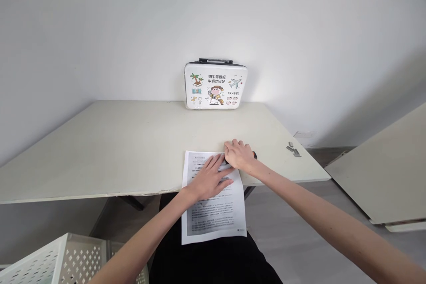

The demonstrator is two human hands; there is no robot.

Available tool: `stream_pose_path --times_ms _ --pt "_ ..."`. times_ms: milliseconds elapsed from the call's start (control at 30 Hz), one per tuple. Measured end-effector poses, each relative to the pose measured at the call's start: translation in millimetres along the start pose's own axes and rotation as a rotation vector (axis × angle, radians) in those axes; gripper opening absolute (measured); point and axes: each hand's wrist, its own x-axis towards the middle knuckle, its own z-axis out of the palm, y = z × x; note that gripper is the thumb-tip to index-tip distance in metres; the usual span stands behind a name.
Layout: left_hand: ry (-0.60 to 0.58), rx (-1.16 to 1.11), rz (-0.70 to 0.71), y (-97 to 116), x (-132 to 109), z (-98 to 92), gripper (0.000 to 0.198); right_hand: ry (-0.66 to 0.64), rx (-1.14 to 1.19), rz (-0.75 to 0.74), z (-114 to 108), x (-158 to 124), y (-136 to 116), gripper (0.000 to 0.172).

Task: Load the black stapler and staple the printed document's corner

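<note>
Printed paper sheets [213, 217] lie on the table's front edge, their lower part hanging over it. My left hand [208, 182] rests flat on the upper part of the paper, its fingers spread. At the paper's top right corner, my right hand [238, 155] is closed over a black stapler [255, 155] with an orange part. The hand hides most of the stapler, so whether its jaws are pressed together cannot be seen.
Against the wall stands a white case [216, 86] with cartoon prints and a black handle. Several grey staple strips [294, 150] lie on the table [100, 151] at right. A white perforated basket [80, 257] sits lower left. Another pale tabletop [386, 173] is at far right.
</note>
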Motion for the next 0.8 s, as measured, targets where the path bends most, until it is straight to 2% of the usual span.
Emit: stream_pose_path --times_ms 200,400,600,700,800 --pt "-0.01 0.0 -0.014 -1.0 -2.2 -0.2 0.055 -0.003 0.081 -0.033 -0.1 3.7 2.5 0.043" --pt "-0.01 -0.017 -0.023 -2.5 -2.6 2.5 0.056 0.037 0.281 -0.086 -6.1 -1.8 28.5 0.047" --pt "0.019 -0.018 -0.01 -4.4 -4.5 -0.7 0.054 0.204 0.672 -0.32 7.9 -22.1 59.1 0.048" --pt "-0.021 -0.022 -0.033 -6.0 -7.9 -7.4 0.055 0.25 0.757 -0.26 20.2 -31.8 72.6 0.052" --pt "-0.058 -0.02 -0.049 -9.1 -13.0 -14.5 0.056 0.232 0.807 -0.162 27.0 -38.3 82.9 0.056"
